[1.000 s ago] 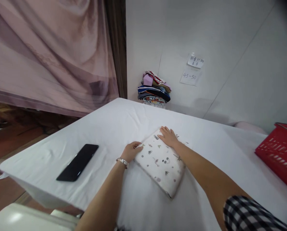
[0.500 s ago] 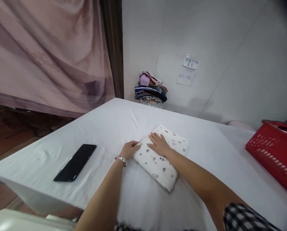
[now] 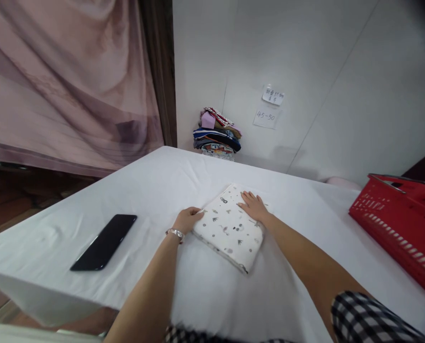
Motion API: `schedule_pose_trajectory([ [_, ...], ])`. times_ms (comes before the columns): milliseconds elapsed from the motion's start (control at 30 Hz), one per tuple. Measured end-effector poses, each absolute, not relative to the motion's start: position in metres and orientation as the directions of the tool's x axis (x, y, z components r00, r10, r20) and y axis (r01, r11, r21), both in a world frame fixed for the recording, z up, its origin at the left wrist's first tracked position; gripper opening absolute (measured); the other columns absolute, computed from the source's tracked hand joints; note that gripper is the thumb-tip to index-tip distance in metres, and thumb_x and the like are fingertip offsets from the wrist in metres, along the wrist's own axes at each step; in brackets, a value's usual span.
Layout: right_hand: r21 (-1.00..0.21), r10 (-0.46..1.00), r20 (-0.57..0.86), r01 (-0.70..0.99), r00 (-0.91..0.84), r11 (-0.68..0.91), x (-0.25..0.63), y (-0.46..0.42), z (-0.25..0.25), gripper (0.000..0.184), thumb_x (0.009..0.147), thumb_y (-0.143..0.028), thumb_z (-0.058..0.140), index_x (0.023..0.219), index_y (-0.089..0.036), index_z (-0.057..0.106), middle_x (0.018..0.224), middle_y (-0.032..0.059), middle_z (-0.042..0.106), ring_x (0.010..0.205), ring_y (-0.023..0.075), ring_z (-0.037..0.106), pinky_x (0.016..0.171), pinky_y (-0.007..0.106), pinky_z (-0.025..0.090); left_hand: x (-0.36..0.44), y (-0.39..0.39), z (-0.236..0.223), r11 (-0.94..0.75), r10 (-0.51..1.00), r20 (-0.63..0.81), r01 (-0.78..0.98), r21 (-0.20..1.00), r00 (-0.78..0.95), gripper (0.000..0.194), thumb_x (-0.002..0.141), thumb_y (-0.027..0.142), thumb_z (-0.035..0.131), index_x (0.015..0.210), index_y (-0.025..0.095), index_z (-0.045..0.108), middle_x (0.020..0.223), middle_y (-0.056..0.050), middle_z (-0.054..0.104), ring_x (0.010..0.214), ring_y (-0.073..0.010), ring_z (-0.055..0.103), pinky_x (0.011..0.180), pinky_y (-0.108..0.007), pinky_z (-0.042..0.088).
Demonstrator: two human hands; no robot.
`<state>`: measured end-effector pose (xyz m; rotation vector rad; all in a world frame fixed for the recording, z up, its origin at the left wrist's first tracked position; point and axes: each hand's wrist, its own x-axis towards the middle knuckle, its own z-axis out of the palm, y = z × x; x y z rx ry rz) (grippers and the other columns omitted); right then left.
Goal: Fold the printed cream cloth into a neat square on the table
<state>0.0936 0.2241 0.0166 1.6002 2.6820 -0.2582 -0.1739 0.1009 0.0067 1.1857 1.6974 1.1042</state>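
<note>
A folded white cloth (image 3: 226, 233) printed with small grey shapes lies on the white table in front of me. Its layers show along the near left edge. At its left corner my left hand (image 3: 188, 219), with a silver bracelet on the wrist, is closed on the cloth, thumb on top. My right hand (image 3: 254, 207) rests palm down near the far right edge, fingers spread out over the fabric.
A black phone-like slab (image 3: 105, 242) lies on the white tablecloth (image 3: 141, 190) to the left. At right stands a red plastic basket (image 3: 398, 224). A pile of folded clothes (image 3: 217, 133) sits by the wall beyond the far edge, under paper notes (image 3: 267, 114).
My right hand has slid to the right across the cloth, and the cloth's top now lies flatter and more squared. My left hand stays at the left corner. The view has shifted slightly right.
</note>
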Motion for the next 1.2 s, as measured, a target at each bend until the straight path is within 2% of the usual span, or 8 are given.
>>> schedule_pose_trajectory([
  [200,-0.115,0.898,-0.044,0.895,-0.437,0.43,0.107,0.216,0.016,0.062,0.086,-0.057,0.017,0.139,-0.024,0.023,0.148,0.0027,0.011,0.135,0.0223,0.002,0.106,0.045,0.0,-0.175,0.1,0.005,0.191,0.959,-0.108,0.316,0.929,-0.263,0.029,0.061,0.04,0.06,0.079,0.018,0.066,0.075,-0.001,0.067,0.074,-0.0181,0.06,0.064,-0.025,0.044],
  [433,-0.12,0.949,-0.036,0.944,-0.313,0.307,0.125,0.206,0.015,0.055,0.088,-0.05,0.024,0.135,-0.021,0.032,0.146,0.0073,0.017,0.134,0.0265,0.011,0.104,0.052,0.011,-0.175,0.101,0.001,0.211,0.954,-0.103,0.39,0.896,-0.28,0.028,0.065,0.04,0.06,0.08,0.018,0.066,0.079,-0.001,0.067,0.077,-0.0165,0.06,0.066,-0.023,0.044],
  [567,-0.196,0.883,0.048,0.863,-0.466,0.466,0.109,0.16,0.019,0.053,0.089,-0.047,0.026,0.132,-0.019,0.037,0.145,0.008,0.021,0.134,0.0242,0.01,0.106,0.049,0.01,-0.173,0.1,0.004,0.231,0.951,-0.129,0.369,0.9,-0.281,0.027,0.065,0.039,0.062,0.081,0.018,0.066,0.083,-0.002,0.067,0.079,-0.0161,0.06,0.066,-0.023,0.045],
  [700,-0.319,0.718,0.04,0.672,-0.695,0.668,0.096,0.096,0.014,0.053,0.089,-0.05,0.024,0.136,-0.026,0.031,0.144,0.0026,0.025,0.134,0.021,0.014,0.107,0.047,0.009,-0.172,0.098,0.008,0.253,0.946,-0.155,0.349,0.902,-0.286,0.029,0.066,0.04,0.063,0.083,0.018,0.066,0.085,-0.003,0.067,0.081,-0.0163,0.06,0.067,-0.022,0.045],
  [867,-0.3,0.694,0.057,0.651,-0.717,0.697,0.094,0.07,0.004,0.053,0.089,-0.052,0.027,0.134,-0.026,0.035,0.144,0.0017,0.026,0.133,0.0208,0.015,0.107,0.046,0.009,-0.175,0.094,0.008,0.231,0.951,-0.138,0.336,0.913,-0.277,0.034,0.065,0.045,0.063,0.083,0.017,0.066,0.086,-0.003,0.067,0.083,-0.017,0.058,0.07,-0.023,0.044],
  [967,-0.3,0.702,0.065,0.657,-0.71,0.692,0.094,0.073,0.003,0.053,0.089,-0.052,0.027,0.133,-0.025,0.037,0.143,0.0018,0.028,0.133,0.0201,0.017,0.107,0.045,0.009,-0.18,0.09,0.006,0.191,0.955,-0.11,0.288,0.938,-0.276,0.039,0.067,0.052,0.059,0.083,0.017,0.066,0.085,-0.002,0.066,0.083,-0.0169,0.058,0.071,-0.025,0.045],
  [1067,-0.301,0.706,0.083,0.658,-0.703,0.69,0.093,0.073,0.003,0.052,0.089,-0.052,0.028,0.132,-0.024,0.039,0.142,0.0021,0.029,0.133,0.0198,0.018,0.107,0.045,0.01,-0.185,0.082,0.007,0.202,0.956,-0.161,0.152,0.967,-0.247,0.045,0.068,0.056,0.056,0.085,0.015,0.065,0.083,-0.003,0.065,0.079,-0.017,0.058,0.07,-0.027,0.048],
  [1200,-0.322,0.711,0.112,0.651,-0.694,0.687,0.092,0.074,0.002,0.051,0.088,-0.051,0.029,0.13,-0.025,0.041,0.141,0.0016,0.031,0.132,0.02,0.02,0.107,0.045,0.011,-0.187,0.07,0.008,0.23,0.954,-0.238,-0.067,0.971,-0.181,0.05,0.062,0.046,0.068,0.101,0.015,0.06,0.095,-0.007,0.064,0.083,-0.0179,0.059,0.069,-0.029,0.051],
])
